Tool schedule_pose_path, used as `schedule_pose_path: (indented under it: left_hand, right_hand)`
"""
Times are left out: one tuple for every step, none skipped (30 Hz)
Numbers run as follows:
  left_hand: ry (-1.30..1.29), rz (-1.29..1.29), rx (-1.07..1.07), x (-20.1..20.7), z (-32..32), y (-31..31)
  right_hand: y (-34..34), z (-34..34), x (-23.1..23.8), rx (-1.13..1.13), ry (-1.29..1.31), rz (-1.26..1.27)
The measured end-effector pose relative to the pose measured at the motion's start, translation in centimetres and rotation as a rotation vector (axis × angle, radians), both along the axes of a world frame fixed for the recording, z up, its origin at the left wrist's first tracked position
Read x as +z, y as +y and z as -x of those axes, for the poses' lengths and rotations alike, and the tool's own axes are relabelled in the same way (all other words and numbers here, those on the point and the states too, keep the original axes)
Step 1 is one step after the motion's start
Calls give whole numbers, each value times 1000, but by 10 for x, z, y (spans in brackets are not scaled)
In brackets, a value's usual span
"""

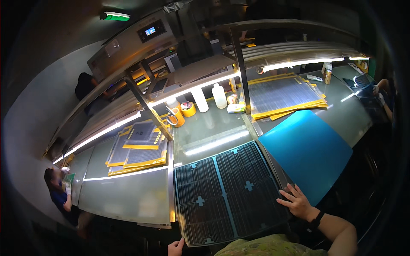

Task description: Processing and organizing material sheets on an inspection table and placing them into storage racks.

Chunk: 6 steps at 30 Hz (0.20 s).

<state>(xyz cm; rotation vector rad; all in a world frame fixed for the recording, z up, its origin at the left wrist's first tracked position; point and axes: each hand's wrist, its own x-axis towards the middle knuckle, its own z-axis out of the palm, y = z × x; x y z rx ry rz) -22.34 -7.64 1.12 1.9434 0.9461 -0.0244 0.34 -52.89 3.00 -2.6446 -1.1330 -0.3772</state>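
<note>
A large dark panel (pixel 239 200) with fine black line patterns, pale blue strips and small cross marks lies on the worktable in front of me. Its near edge reaches my body. At its near left corner my left hand (pixel 175 248) is partly in view, closed at the panel's edge with the thumb up; the other fingers are mostly hidden. My right hand (pixel 297 203), wearing a black wristband, rests with fingers spread at the panel's right edge. Just beyond that hand lies a plain blue sheet (pixel 307 149), overhanging the table's right side.
Yellow-edged film sheets (pixel 282 96) are stacked at the back right, more film sheets (pixel 143 147) at the left. White bottles (pixel 219 96) and an orange cup (pixel 176 117) stand behind the panel. Metal posts (pixel 239 64) carry lit tubes. Co-workers sit far left (pixel 60 192) and far right (pixel 383 94).
</note>
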Motion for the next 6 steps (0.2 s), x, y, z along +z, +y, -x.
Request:
schedule_pose_path:
  left_hand:
    - [-148, 349, 119, 3, 5, -7]
    - [-115, 425, 101, 11, 6, -5]
    - [-144, 401, 99, 20, 3, 3]
    - [-173, 379, 98, 31, -2, 13]
    - [-320, 304, 60, 58, -12, 18]
    - [-329, 302, 58, 59, -9, 16]
  right_hand:
    - [-3, -3, 0, 49, -18, 15]
    - [-6, -7, 3, 96, -38, 31]
    - [-6, -13, 11, 98, -47, 27]
    - [-3, -23, 25, 159, -107, -2]
    - [0, -35, 41, 220, -166, -31]
    - [7, -49, 61, 278, -101, -110]
